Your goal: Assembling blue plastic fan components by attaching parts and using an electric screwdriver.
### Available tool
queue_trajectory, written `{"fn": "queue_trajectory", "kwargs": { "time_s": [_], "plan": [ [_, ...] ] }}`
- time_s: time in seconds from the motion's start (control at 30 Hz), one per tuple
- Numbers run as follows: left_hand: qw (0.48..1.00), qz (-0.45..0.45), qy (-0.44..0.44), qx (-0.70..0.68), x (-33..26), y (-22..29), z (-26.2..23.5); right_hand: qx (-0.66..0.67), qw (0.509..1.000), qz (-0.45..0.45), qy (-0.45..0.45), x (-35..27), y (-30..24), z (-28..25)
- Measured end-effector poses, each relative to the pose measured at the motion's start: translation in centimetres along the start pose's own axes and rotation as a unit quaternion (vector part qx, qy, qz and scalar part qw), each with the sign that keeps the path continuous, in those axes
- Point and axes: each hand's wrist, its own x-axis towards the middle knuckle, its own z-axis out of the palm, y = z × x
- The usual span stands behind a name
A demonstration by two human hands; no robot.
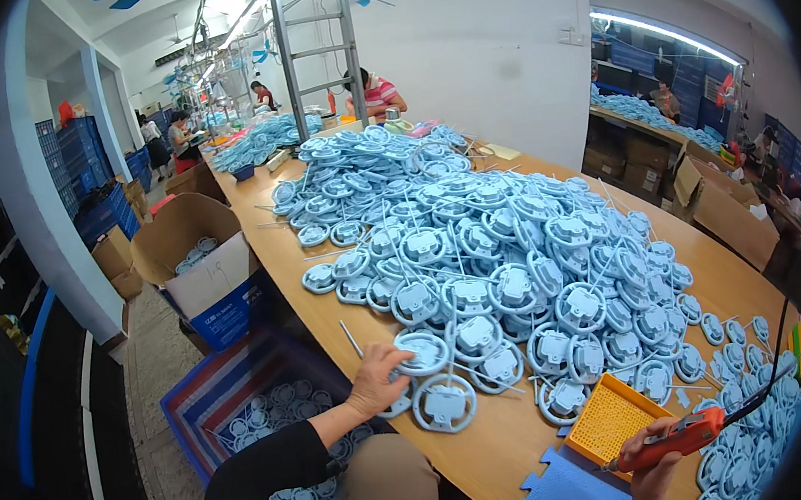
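My left hand point(377, 382) is at the near left edge of the table, its fingers closed on the rim of a light-blue round plastic part point(422, 352). Another such ring-shaped part point(444, 403), with a flat plate in its middle, lies just beside it. In my right hand point(651, 478) is a red corded electric screwdriver point(672, 439), its tip pointing left over a blue foam mat point(574, 488). A yellow perforated tray point(615, 414) sits close to the tool, at the mat's far edge.
A large heap of light-blue parts point(476, 243) covers much of the wooden table point(272, 247). Below left, a striped bag point(195, 401) holds more parts, near a cardboard box point(184, 226). A metal ladder point(318, 52) stands farther off, and other people work at the back.
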Motion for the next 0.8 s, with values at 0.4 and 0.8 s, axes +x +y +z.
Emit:
{"fn": "queue_trajectory", "kwargs": {
  "time_s": [0.4,0.8],
  "plan": [
    [0.974,0.224,-0.001,0.033,6.6,2.3,1.1,0.015,1.000,0.003,-0.026,-0.7,-0.4,-0.5],
    [0.842,-0.343,-0.060,-0.413,6.4,12.8,-1.3,-0.015,1.000,-0.013,-0.010,-0.1,-2.2,-1.8]
  ]
}}
